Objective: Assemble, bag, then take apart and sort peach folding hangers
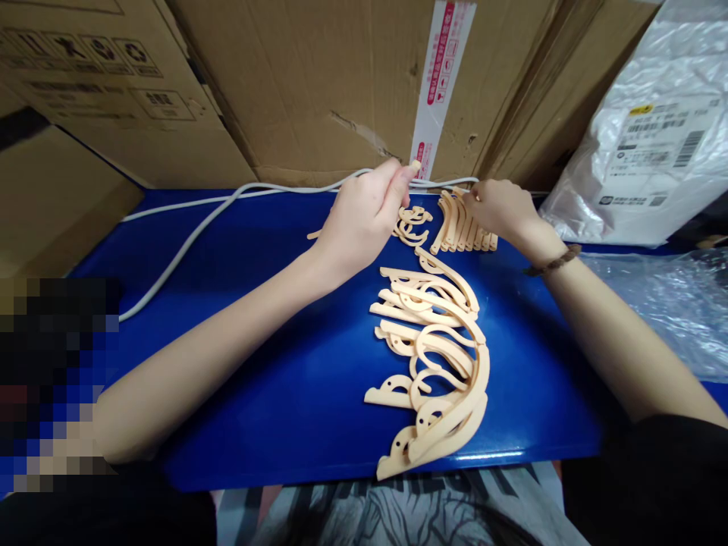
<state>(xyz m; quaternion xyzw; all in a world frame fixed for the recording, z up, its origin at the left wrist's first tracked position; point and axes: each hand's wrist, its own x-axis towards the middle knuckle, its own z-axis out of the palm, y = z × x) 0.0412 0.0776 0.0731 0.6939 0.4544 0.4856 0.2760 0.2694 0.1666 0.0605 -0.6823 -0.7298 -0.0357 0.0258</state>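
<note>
My left hand (368, 206) is closed around a beige plastic hanger piece (416, 165), whose end pokes out above the thumb. My right hand (503, 211) has its fingers curled at the far end of a neat row of curved beige hanger arms (452, 224). They seem to pinch one arm there, though the fingertips are partly hidden. Beside the left hand lie several small hook pieces (414, 227). Closer to me, a loose pile of beige hanger parts with hooks (455, 345) runs down the blue table.
Cardboard boxes (318, 83) stand along the back of the blue table (273, 379). A white cable (187, 258) runs across the back and left. At the right are a white wrapped parcel (642, 152) and clear plastic wrap (654, 311).
</note>
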